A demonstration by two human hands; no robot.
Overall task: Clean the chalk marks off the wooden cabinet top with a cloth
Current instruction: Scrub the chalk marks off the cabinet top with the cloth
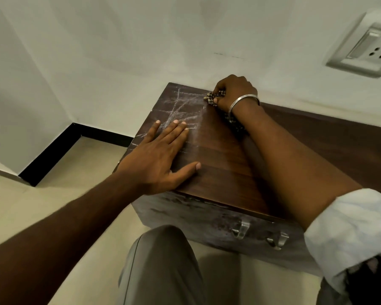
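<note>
Checked cloth point(215, 96), gripped in curled right fingers point(223, 86), trails nearward; left fingers point(180, 131) spread flat.

On the brown cabinet top point(224, 172) we see white chalk marks point(176, 107), a cloth point(212, 98) and our flat left hand point(161, 157).

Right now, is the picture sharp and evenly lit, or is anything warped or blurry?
Head view: soft, dim indoor light with no harsh glare, only a faint sheen on the cabinet top; the wide lens tilts and stretches the wall socket at the corner; the chalk marks read clearly; the right hand gripping the cloth looks slightly soft; the left hand is sharp.
</note>
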